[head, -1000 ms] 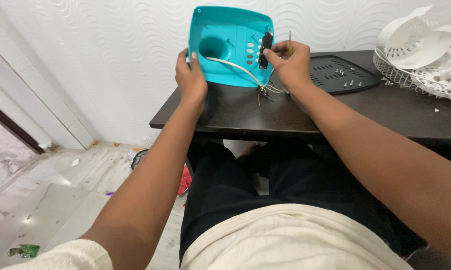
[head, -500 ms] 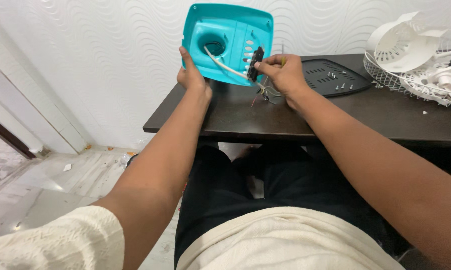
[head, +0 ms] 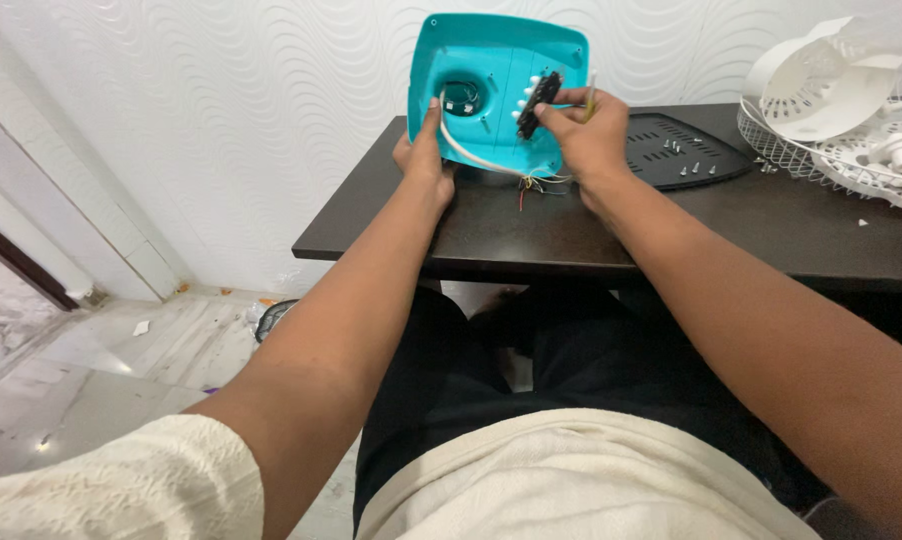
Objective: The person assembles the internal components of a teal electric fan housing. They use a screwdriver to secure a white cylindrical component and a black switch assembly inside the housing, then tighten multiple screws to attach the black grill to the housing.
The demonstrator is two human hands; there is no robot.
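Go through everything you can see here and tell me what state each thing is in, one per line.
Left hand: gripping the turquoise housing's edge.
Right hand: pinching the black switch block.
Turquoise housing: held upright, inner side showing.
Black switch block: against the housing, wires hanging.
White cable: runs out of the housing's hole.
Black plate: flat on table, screws on it.
White fan parts: piled, disassembled.

black vented plate (head: 686, 150) (with screws (head: 675, 146)), white fan parts (head: 841, 95)

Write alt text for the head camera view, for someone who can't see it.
A seated person's left hand holds a turquoise plastic housing upright over a dark table while the right hand presses a black switch block against it. A black vented plate with screws lies beside it.
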